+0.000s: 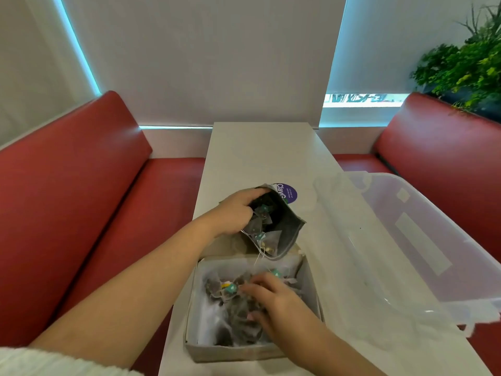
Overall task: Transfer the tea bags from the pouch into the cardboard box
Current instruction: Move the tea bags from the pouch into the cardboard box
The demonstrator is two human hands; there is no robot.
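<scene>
A dark grey pouch [288,229] with a purple label is tipped so its open mouth hangs over the far edge of the cardboard box [311,291]. My left hand [234,210] grips the pouch at its upper left side. Several pyramid tea bags [264,234] with teal tags show inside the pouch mouth, strings dangling toward the box. The box is lined with white paper and holds several tea bags [230,290]. My right hand [273,301] is down inside the box, fingers resting on the tea bags; whether it grips one is unclear.
A narrow white table [260,156] runs away from me between two red benches [81,185]. A large clear plastic bin [423,240] lies tilted at the right, close to the box. A green plant [466,63] stands at the far right.
</scene>
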